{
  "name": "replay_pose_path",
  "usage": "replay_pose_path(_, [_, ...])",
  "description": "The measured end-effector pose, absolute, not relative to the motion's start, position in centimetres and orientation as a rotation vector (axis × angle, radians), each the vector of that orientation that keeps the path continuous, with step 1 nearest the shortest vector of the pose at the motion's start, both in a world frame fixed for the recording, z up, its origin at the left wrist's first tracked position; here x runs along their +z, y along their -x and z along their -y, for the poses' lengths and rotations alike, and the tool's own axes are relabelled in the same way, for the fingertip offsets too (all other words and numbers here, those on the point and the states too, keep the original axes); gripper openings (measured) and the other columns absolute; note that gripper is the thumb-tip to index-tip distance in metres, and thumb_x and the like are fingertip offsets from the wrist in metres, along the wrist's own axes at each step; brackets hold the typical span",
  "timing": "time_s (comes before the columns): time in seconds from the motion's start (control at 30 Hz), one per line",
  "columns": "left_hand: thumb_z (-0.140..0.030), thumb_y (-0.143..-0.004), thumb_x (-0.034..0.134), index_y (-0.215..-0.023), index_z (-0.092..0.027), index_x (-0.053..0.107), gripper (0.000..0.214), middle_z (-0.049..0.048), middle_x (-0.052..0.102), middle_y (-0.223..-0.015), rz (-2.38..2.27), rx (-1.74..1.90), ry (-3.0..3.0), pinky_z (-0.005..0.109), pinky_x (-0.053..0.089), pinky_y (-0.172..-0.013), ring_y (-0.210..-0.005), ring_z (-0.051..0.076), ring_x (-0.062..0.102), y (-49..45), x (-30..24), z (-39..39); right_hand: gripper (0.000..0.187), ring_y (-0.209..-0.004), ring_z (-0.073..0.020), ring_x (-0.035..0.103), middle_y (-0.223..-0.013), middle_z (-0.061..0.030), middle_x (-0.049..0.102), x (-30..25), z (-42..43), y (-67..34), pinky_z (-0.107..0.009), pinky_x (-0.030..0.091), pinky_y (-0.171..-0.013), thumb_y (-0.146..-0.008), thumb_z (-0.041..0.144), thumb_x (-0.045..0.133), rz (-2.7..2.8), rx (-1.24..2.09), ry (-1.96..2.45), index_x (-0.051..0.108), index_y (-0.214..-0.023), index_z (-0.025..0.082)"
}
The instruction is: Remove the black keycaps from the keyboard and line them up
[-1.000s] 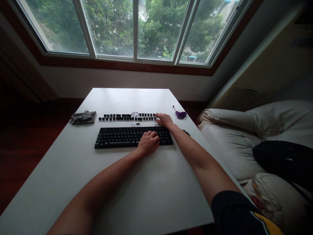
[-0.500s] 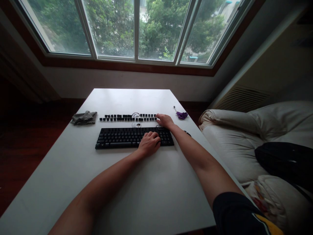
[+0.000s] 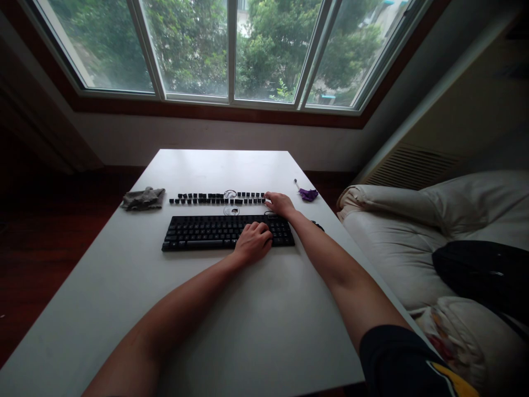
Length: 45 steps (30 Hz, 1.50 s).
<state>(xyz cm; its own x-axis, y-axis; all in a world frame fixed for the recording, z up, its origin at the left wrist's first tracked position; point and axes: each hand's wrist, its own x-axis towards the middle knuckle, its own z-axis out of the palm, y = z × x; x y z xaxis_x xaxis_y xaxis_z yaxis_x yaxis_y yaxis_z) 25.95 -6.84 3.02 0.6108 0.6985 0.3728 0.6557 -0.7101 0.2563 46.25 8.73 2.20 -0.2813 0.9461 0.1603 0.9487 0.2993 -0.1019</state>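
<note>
A black keyboard (image 3: 202,231) lies on the white table (image 3: 165,309). My left hand (image 3: 254,241) rests on its right part, fingers bent and slightly apart over the keys, which it partly hides. Beyond the keyboard, two rows of small black keycaps (image 3: 202,201) run across the table. At their right end is my right hand (image 3: 280,205), thumb and fingers brought together around a keycap; the fingers hide most of it. Two round clear dishes lie in the middle: one dish (image 3: 230,194) among the back keycaps, another dish (image 3: 231,211) just behind the keyboard.
A crumpled grey cloth (image 3: 143,199) lies near the table's left edge. Toward the right edge are a purple cloth (image 3: 308,194) and a thin brush-like stick (image 3: 296,183). A pale sofa (image 3: 388,248) with a black bag (image 3: 479,275) stands close on the right; the window (image 3: 194,49) is ahead.
Both hands keep nearly the same place, the left on the keyboard and the right at the keycap rows' end. The whole view has shifted very slightly.
</note>
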Motion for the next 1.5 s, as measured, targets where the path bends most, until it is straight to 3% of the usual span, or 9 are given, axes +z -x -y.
replay_pose_path(1.5, [-0.031,-0.096,0.054,-0.098,-0.024,0.069,0.017,0.0063,0.062,-0.114,-1.151,0.72,-2.734,0.041,0.041,-0.09,-0.107,0.024,0.052,-25.95,2.78,6.8,0.029,-0.1,-0.0233,0.067,-0.115,-0.0069,0.073,2.47,-8.16,-45.94,-0.031,0.046,-0.083,-0.096,0.036,0.058,2.303,-0.021,1.808,0.064,-0.122,0.025])
